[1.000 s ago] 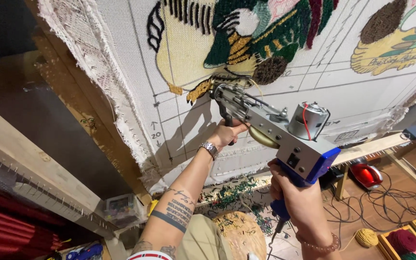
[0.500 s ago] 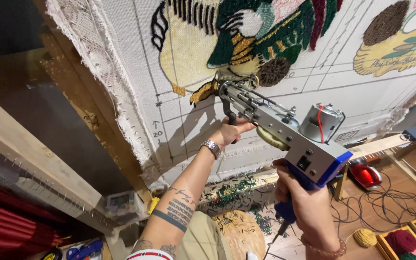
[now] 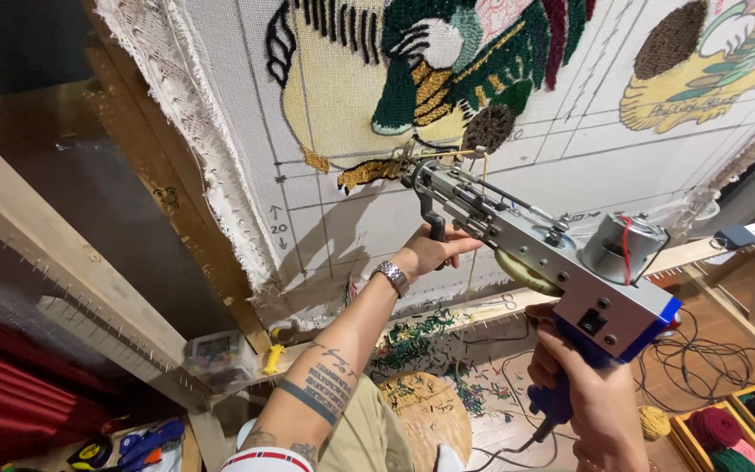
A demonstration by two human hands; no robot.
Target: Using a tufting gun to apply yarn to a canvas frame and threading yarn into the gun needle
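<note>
A tufting gun (image 3: 539, 249) is held up against a stretched white backing cloth (image 3: 377, 218), its needle end touching the fabric just beside a patch of mustard-yellow tufted yarn (image 3: 369, 170). The right hand (image 3: 592, 393) is wrapped tight around the blue rear grip of the gun at the lower right, fingers closed on it. The left hand (image 3: 430, 249) is closed around the black front handle that hangs under the gun's metal body, with a metal wristwatch (image 3: 392, 277) on that wrist and a tattooed forearm running down toward the near edge. A small round motor (image 3: 626, 246) sits on top of the gun's rear housing, and a strand of yellow yarn runs along its body to the tip.

The cloth carries a partly tufted design in green, yellow, black and brown, with drawn grid lines across the bare parts. It is stretched on a wooden frame (image 3: 72, 262) whose beam runs diagonally at the left. Below, the wooden floor is strewn with green yarn scraps (image 3: 417, 336), and black cables (image 3: 709, 358) lie coiled at the right. A wooden crate holding yarn balls (image 3: 731, 428) stands at the lower right corner, with a loose yellow ball of yarn (image 3: 654, 421) just beside it.
</note>
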